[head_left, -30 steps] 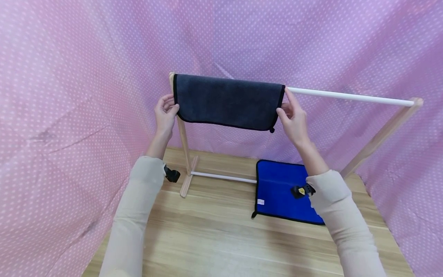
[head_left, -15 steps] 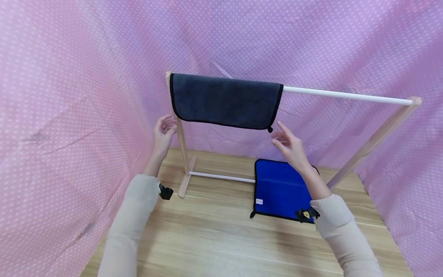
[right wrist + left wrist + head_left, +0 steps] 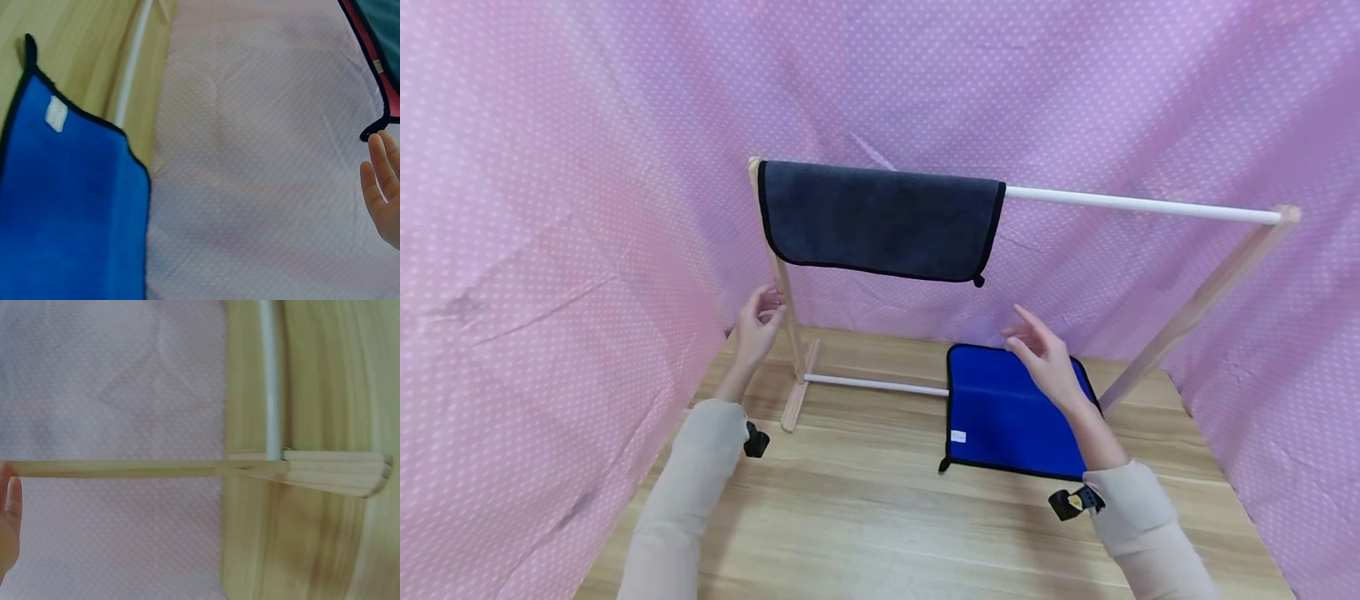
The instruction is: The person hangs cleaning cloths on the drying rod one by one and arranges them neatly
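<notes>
A dark grey towel [image 3: 880, 221] with black edging hangs folded over the rack's white top rail [image 3: 1142, 204], at its left end. Below the towel's left edge, my left hand [image 3: 757, 327] is beside the rack's left wooden post [image 3: 787, 312], fingers relaxed and holding nothing. My right hand [image 3: 1047, 360] hovers above the blue towel [image 3: 1007, 417], its fingers loosely bent with nothing between them. That blue towel lies spread on the table, a white tag near its left edge. In the right wrist view the hanging towel shows a red underside [image 3: 369, 37].
The wooden table [image 3: 850, 517] carries the rack, whose right post [image 3: 1202, 300] leans up behind the blue towel. A thin white lower bar [image 3: 880, 384] runs from the left foot [image 3: 797, 400] under the blue towel. Pink dotted curtains [image 3: 1075, 92] surround the table.
Both hands have let go of the grey towel's side edges and moved down from it. The towel stays hanging on the rail.
</notes>
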The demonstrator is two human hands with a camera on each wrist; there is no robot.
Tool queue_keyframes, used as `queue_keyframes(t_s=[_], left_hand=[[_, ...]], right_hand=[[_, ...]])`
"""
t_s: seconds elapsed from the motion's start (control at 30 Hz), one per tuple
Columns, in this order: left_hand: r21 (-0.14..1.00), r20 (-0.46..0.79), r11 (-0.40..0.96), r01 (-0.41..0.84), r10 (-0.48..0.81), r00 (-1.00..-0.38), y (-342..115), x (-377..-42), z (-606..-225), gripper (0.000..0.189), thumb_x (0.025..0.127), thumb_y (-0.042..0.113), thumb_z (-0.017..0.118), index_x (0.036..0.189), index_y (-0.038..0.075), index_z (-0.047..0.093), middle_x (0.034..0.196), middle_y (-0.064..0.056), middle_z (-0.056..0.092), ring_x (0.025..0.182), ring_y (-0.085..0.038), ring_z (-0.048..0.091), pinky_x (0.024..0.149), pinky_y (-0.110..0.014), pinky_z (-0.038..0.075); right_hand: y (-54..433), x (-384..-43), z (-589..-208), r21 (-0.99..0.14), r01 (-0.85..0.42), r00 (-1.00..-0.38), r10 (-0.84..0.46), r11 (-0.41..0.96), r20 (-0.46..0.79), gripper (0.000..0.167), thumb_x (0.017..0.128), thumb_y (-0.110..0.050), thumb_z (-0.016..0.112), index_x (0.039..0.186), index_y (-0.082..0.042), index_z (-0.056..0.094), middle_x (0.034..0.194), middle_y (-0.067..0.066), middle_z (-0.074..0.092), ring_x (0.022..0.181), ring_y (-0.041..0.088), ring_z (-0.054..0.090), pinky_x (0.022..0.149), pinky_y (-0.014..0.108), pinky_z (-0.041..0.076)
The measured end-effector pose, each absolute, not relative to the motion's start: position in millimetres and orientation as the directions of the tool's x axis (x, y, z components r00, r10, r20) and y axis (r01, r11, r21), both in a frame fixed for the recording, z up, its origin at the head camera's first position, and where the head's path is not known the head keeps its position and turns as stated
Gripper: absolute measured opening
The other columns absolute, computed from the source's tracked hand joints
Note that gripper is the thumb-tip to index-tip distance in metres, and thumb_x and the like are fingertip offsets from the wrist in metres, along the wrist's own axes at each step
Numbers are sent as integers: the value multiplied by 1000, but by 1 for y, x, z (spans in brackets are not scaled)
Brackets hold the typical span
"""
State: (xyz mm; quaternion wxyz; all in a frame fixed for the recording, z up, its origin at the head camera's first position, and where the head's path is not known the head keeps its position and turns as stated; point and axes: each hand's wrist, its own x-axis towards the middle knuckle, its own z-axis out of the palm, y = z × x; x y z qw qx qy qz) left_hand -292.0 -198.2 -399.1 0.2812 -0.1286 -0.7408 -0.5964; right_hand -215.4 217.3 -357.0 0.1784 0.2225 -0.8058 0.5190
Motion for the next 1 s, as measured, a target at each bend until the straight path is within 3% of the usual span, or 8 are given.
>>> queue_keyframes(t_s=[0.07, 0.17, 0.27, 0.43, 0.5, 0.63, 0.8, 1.0], left_hand=[[784, 600, 293, 547, -129, -790, -202, -298, -412, 35, 81, -12, 56, 116, -13, 50, 95, -33, 58, 78, -7, 54, 67, -10, 44], [703, 665, 408, 582, -86, -742, -204, -302, -424, 40, 79, -11, 59, 118, -9, 50, 91, -28, 59, 76, -15, 56, 64, -10, 44], [608, 722, 516, 603, -44, -690, -205, -305, -432, 45, 79, -9, 60, 122, -4, 49, 91, -24, 56, 77, -27, 55, 63, -17, 46], [541, 727, 606, 583, 11, -686, -208, -307, -440, 55, 80, -5, 61, 130, 2, 40, 102, -28, 46, 90, -40, 50, 68, -43, 50], [525, 709, 621, 582, 59, -703, -210, -309, -442, 59, 82, -5, 61, 134, 0, 34, 109, -31, 44, 98, -43, 48, 73, -50, 49], [489, 684, 633, 601, 149, -714, -212, -314, -446, 63, 84, -5, 58, 137, -8, 26, 122, -35, 41, 103, -46, 46, 84, -55, 43], [482, 652, 657, 579, 172, -738, -212, -319, -448, 64, 84, -6, 56, 138, -11, 22, 118, -36, 46, 90, -43, 51, 83, -52, 42], [491, 639, 664, 564, 165, -751, -210, -321, -448, 63, 85, -12, 49, 140, -10, 18, 119, -38, 46, 101, -46, 51, 89, -52, 42]], right_hand=[[223, -216, -369, -766, -541, -840, -181, 348, 511, 47, 87, 11, 49, 132, 10, 37, 98, 30, 59, 80, -4, 57, 73, 7, 44], [231, -219, -389, -787, -524, -852, -176, 327, 494, 47, 88, 8, 50, 134, 7, 37, 97, 12, 64, 79, 0, 59, 73, 9, 45], [238, -221, -406, -798, -509, -861, -175, 322, 478, 47, 89, 5, 51, 135, 5, 38, 96, -3, 63, 79, 2, 60, 73, 10, 46], [241, -215, -424, -818, -484, -875, -195, 311, 443, 46, 89, 6, 51, 133, 7, 39, 97, 17, 62, 79, 0, 60, 72, 11, 48], [240, -211, -426, -827, -471, -881, -211, 308, 423, 46, 88, 8, 50, 132, 10, 37, 98, 29, 59, 79, -2, 59, 73, 10, 47], [240, -199, -426, -839, -430, -899, -244, 335, 363, 45, 89, 8, 49, 132, 13, 35, 100, 35, 55, 80, -6, 57, 74, 8, 45], [253, -196, -442, -844, -404, -906, -282, 352, 316, 45, 90, 4, 49, 133, 12, 35, 102, 33, 56, 84, -5, 58, 77, 10, 45], [282, -201, -472, -881, -377, -920, -224, 286, 321, 46, 89, 6, 50, 133, 9, 37, 100, 13, 63, 83, -2, 60, 75, 12, 48]])
